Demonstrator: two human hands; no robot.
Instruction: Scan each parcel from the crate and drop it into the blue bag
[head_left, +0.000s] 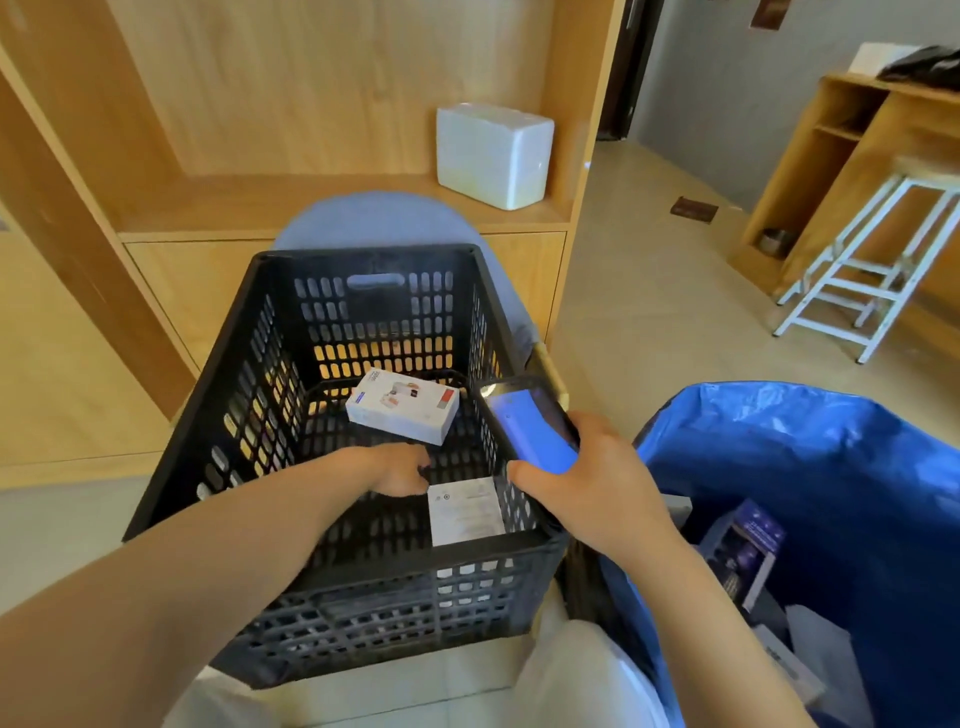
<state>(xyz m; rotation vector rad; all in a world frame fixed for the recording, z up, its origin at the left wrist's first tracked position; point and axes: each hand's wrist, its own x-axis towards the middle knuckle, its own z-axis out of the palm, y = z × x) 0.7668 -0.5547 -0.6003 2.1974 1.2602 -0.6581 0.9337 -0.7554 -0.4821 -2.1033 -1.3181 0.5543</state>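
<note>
Your left hand (397, 470) reaches into the crate (332, 571), fingers curled at the flat parcel's (466, 510) left edge; whether they grip it I cannot tell. Its long axis runs near-to-far. Your right hand (587, 480) grasps the scanner (532, 423), beside the bag (810, 447).

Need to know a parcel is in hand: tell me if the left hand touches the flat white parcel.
Cannot tell. In the head view, left hand sits beside the flat white parcel, its fingers hidden.

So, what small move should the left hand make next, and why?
Probably close the left hand on the flat white parcel beside its fingers and lift it toward the scanner that the right hand holds above the crate rim. The hand is already inside the crate, nearer this parcel than the white box.
</note>
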